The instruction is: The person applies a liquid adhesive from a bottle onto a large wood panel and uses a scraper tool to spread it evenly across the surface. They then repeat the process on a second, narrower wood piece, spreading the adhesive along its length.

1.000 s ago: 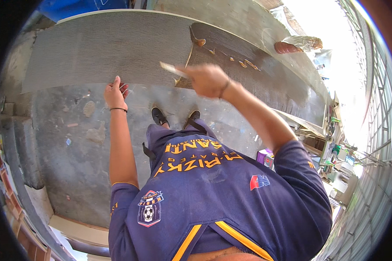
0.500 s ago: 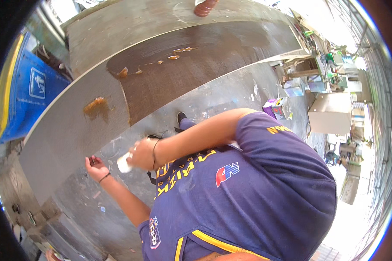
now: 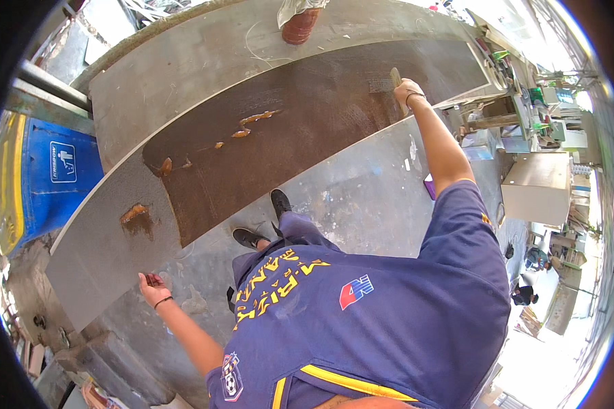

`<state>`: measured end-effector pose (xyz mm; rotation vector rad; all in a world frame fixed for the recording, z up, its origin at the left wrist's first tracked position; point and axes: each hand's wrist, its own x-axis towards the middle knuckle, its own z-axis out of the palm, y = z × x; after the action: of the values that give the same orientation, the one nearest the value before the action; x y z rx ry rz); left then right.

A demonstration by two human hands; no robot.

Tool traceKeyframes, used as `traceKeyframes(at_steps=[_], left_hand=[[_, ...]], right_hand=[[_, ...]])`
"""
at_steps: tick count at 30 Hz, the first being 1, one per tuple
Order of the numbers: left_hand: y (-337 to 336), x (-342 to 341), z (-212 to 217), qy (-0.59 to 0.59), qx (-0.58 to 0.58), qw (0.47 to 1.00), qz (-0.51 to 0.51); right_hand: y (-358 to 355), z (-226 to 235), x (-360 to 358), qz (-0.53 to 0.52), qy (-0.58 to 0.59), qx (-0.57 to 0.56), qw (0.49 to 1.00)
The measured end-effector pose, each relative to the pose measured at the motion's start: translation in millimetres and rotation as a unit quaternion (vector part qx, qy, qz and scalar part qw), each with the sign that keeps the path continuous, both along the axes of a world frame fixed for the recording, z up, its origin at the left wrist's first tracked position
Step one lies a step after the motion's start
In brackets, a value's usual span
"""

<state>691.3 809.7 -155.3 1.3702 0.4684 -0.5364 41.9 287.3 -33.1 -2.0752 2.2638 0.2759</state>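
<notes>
A long thin sheet lies across the work surface, its left part bare grey. Brown wet adhesive coats the middle and right part, with thicker amber blobs on top. A separate amber patch sits on the grey part. My right hand, arm stretched out, is closed on a flat pale spreader at the coated right part. My left hand is at the sheet's near left edge, fingers loosely bent and apart. Whether its fingertips touch the edge, I cannot tell.
A red-brown container with whitish wrapping stands beyond the sheet. On the left is a blue and yellow bin. My shoes are on the grey floor below the sheet. A pale box and people are farther right.
My right hand has swung from in front of my body out to the coated sheet at far right, carrying the spreader. My left hand stays near the left edge. The view has shifted.
</notes>
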Motion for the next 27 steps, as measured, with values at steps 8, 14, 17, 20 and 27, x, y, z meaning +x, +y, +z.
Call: traceKeyframes(at_steps=[8,14,17,20,27], left_hand=[[-4,-11,-7,0.006,-0.013,0.999,0.039],[-13,-25,-8,-0.016,-0.009,0.999,0.039],[-11,-21,-7,-0.014,0.001,1.0,0.027],[-4,-11,-4,0.008,0.045,0.999,0.011],[-3,-14,28,-0.013,0.109,0.99,-0.087]], right_hand=[[33,-17,131,0.071,-0.054,0.051,0.995],[116,-3,298,0.353,-0.131,0.109,0.92],[145,-3,342,0.438,-0.128,0.101,0.884],[149,7,353,0.501,-0.085,0.14,0.85],[115,6,277,0.46,-0.093,0.13,0.873]])
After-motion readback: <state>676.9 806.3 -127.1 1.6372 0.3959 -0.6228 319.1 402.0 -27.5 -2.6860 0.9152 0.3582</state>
